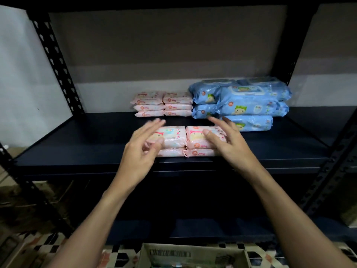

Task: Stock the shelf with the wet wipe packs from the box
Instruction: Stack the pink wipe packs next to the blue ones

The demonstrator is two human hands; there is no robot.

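Two short stacks of pink wet wipe packs [174, 141] sit side by side near the front of the dark shelf [87, 140]. My left hand [144, 146] hovers at the left stack with its fingers spread and relaxed, blurred by motion. Lying over the right stack [197, 138], my right hand [226, 140] has straight fingers and its thumb on the top pack. Neither hand grips a pack. More pink packs [163, 104] are stacked at the back. Large blue packs [243, 102] are piled to the right. The cardboard box [193, 255] stands on the floor below.
Black perforated uprights [58, 62] frame the shelf on both sides, and another shelf board runs overhead. The shelf's left half and far right corner are bare. A lower shelf [193, 227] lies beneath. Patterned floor tiles [48, 242] show around the box.
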